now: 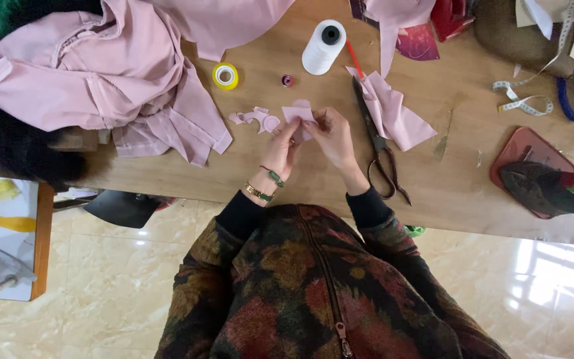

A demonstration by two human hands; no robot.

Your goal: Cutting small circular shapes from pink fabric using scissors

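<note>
Dark floral zip-front jacket point(313, 292) w/ black inner cuffs point(370, 206). Left wrist: green bead bracelet point(274, 176) + gold bangle point(258, 193).

Tight spot: pink garment point(101, 80) piled on the left, scissors point(377, 143) and a fabric scrap point(396, 113) right beside, thread cone point(323, 46) and tape roll point(225, 75) ahead. Bare wooden table point(446, 193) further right.

white thread cone point(323, 46), scissors point(380, 146) — yellow tape point(225, 76)
</note>
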